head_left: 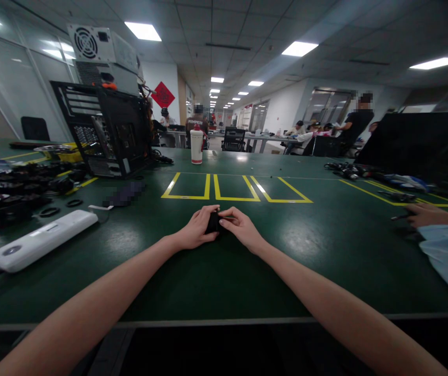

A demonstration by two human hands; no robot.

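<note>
A small black object [213, 223] is between my two hands, low over the green table [224, 282]. Its kind is hard to make out, as my fingers cover much of it. My left hand [197, 228] is closed around its left side, thumb below and fingers above. My right hand [241, 227] meets it from the right, with thumb and forefinger pinched at its edge. Whether the right fingertips hold a separate small part cannot be seen. Just beyond my hands, yellow tape outlines [236, 199] mark the tabletop.
On the left lie a white power strip [45, 240], black rings [49, 212] and a heap of dark parts [8, 193]. A black computer case [110, 130] carries power supplies [104, 52]. Behind stands a white cup [196, 146]. At right, another person's hand [423, 214] is near cables.
</note>
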